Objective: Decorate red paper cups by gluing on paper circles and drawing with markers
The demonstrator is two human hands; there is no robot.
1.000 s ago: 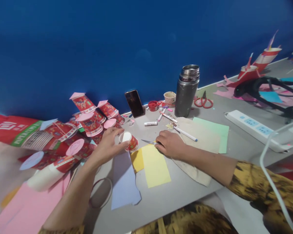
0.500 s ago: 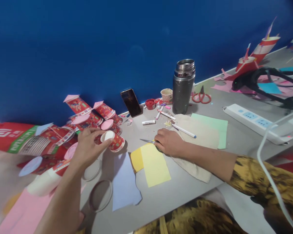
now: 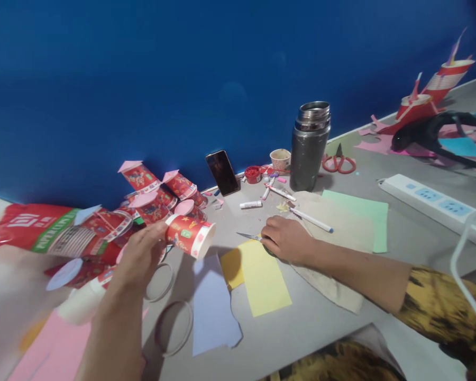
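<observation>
My left hand [image 3: 145,248] grips a red patterned paper cup [image 3: 188,234] by its base end. The cup lies sideways in the air, its open rim facing right, above the blue paper [image 3: 214,312]. My right hand [image 3: 285,238] rests on the table, closed over the handles of small scissors [image 3: 250,236], whose blades point left. Beneath and in front of the scissors are a yellow sheet [image 3: 265,286] and a darker yellow piece [image 3: 232,270]. Several red cups with pink paper tops [image 3: 145,200] stand behind my left hand.
A steel flask [image 3: 310,151], a phone [image 3: 222,173], a small tub [image 3: 253,174] and markers [image 3: 311,219] stand or lie toward the wall. Red-handled scissors [image 3: 339,164] and a power strip [image 3: 428,201] are at right. Two rings [image 3: 173,353] lie front left.
The cup in my left hand has been lifted and turned from base-up to sideways, its rim now facing right. The whole view has shifted slightly. My right hand stays on the scissors.
</observation>
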